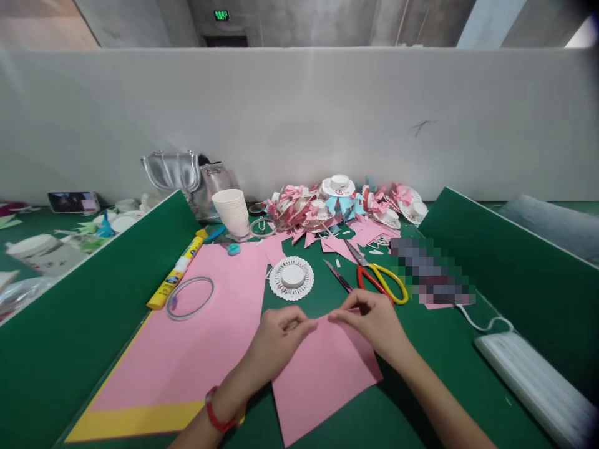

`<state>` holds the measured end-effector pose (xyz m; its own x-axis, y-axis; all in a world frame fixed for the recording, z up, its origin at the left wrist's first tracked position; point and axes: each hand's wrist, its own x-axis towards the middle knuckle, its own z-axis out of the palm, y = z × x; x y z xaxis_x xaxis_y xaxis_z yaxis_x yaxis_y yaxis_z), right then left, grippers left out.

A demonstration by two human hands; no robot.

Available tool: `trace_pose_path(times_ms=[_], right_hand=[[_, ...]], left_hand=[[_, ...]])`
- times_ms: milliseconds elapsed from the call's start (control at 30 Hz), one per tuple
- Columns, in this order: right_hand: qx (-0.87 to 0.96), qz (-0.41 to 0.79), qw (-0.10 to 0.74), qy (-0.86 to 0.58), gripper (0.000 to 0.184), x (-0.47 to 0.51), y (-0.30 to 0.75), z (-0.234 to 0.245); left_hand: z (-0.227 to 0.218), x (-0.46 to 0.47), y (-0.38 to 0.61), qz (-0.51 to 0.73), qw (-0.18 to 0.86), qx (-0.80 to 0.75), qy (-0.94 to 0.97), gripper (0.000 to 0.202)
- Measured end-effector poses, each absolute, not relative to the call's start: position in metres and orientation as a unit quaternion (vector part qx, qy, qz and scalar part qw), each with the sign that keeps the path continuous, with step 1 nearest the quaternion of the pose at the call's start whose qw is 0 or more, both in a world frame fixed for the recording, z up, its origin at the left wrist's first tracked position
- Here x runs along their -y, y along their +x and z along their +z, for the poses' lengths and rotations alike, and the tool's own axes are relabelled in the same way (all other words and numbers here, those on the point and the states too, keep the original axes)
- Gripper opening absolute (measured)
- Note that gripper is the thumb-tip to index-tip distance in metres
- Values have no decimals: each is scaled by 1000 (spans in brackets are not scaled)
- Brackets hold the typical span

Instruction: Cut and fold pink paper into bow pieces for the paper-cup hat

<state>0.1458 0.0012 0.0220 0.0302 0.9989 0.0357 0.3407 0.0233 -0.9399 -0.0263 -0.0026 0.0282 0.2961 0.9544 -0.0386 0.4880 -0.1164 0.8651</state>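
Small pink sheet [322,383], far edge pinched by left hand [282,340] and right hand [374,321]; far beyond it, sign [221,15] reading "EXIT"; left of the sheet, yellow tube [179,269], lettering apparently illegible.

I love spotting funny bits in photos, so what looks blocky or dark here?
All in the head view: a pixelated patch hides something right of the scissors; the top-right corner goes dark; soft shadow dims the green table beside the right forearm.
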Motion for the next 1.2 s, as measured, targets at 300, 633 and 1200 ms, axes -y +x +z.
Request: trace_pose_path(times_ms=[300,633,1200], right_hand=[[492,229,573,-614,21,-5,163,28],[883,-78,395,-241,23,35,116,31],[477,397,556,-553,14,9,157,33]], left_hand=[[40,-18,-55,372,450,-575,573,25],[45,10,-9,449,696,-418,373,26],[32,11,-20,353,673,-438,481,32]])
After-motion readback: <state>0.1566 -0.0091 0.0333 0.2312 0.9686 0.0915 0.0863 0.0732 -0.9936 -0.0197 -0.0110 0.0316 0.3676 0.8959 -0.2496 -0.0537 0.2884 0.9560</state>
